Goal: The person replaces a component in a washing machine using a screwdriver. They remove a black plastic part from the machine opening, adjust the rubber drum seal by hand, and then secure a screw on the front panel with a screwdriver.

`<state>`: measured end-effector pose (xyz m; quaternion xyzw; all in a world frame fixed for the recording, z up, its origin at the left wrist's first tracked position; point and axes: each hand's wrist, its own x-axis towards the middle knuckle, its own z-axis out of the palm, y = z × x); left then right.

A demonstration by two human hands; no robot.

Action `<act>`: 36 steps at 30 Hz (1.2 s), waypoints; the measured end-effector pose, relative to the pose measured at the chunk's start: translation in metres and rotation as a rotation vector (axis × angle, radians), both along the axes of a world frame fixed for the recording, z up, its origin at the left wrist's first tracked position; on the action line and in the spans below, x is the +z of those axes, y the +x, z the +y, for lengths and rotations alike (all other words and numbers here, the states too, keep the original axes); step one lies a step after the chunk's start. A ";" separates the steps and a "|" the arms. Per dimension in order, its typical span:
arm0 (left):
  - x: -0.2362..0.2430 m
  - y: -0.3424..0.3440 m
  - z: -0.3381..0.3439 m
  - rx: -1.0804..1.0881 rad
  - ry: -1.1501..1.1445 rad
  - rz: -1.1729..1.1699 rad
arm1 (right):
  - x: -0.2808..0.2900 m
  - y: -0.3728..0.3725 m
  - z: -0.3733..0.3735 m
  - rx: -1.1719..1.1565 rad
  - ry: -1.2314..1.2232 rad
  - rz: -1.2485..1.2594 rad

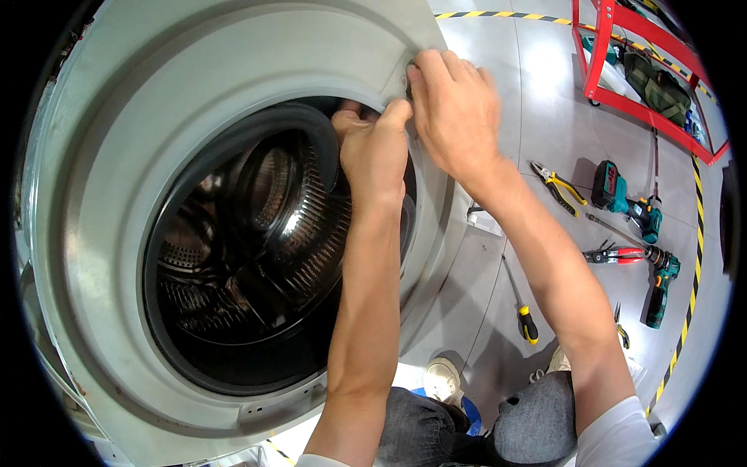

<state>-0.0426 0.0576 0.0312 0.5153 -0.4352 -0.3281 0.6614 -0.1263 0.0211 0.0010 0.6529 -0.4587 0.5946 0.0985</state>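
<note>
The pale grey front panel (101, 233) of a washing machine fills the left side, tilted in view. In its round opening sits a dark rubber door gasket (152, 311), its upper right part folded inward. Behind it shows the perforated metal drum (303, 226). My left hand (373, 159) is closed around the opening's upper right rim, thumb in front and fingers reaching inside, partly hidden. Just right of it, my right hand (459, 109) rests at the panel's edge with fingers curled by a small hole. Whatever its fingertips hold is hidden.
On the tiled floor at right lie yellow-black pliers (556, 187), a green cordless drill (622, 201), another drill with a long bit (661, 284), red-handled pliers (618, 255) and a screwdriver (527, 323). A red cart (661, 121) stands beyond. Striped tape (689, 311) marks the floor.
</note>
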 end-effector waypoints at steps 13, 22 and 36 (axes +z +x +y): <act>-0.001 -0.003 -0.002 0.002 -0.067 0.095 | 0.003 -0.009 -0.001 -0.004 -0.073 0.106; -0.004 -0.005 -0.002 0.050 -0.037 0.062 | 0.014 -0.012 0.012 -0.023 0.089 0.191; -0.001 -0.006 0.003 -0.064 -0.088 0.001 | 0.025 -0.008 0.017 0.103 0.426 0.075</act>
